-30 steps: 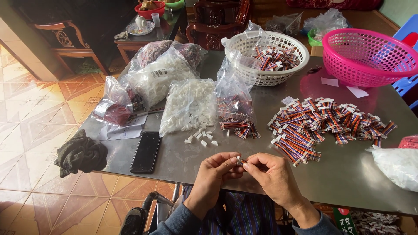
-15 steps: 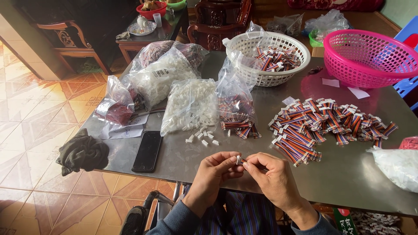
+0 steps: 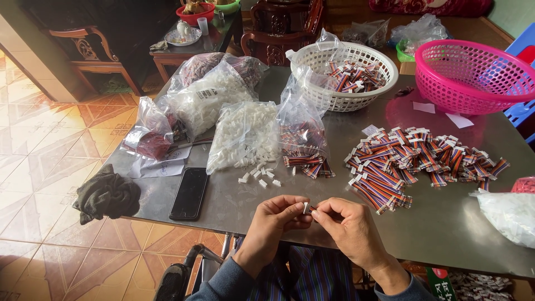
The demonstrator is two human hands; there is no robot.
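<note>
At the lower centre of the frame the left hand (image 3: 276, 214) and the right hand (image 3: 345, 223) meet just above the near edge of the grey metal table (image 3: 446, 223). The left thumb and forefinger pinch a small white plastic connector housing (image 3: 306, 208); the right fingertips are pressed together against it from the other side, seemingly gripping the end of a short wire piece, though the wires themselves are mostly hidden by the fingers.

The housing is tiny and held only at the fingertips over the table's edge, so a slip would likely send it into the lap or onto the tiled floor at the lower left. If the wire end is pushed in at an angle, it may seat crookedly or bend; the fingers hide the alignment, so I cannot tell how true it is.

Loose white housings (image 3: 259, 175) lie scattered in front of the open clear bag (image 3: 245, 136) at mid-frame, and a sleeve sweeping forward could scatter them. The black phone (image 3: 189, 193) lies near the left edge of the table, and a nudge could tip it off. The heap of striped ribbon-cable pieces (image 3: 418, 161) at the right sits well apart from the hands.
</note>
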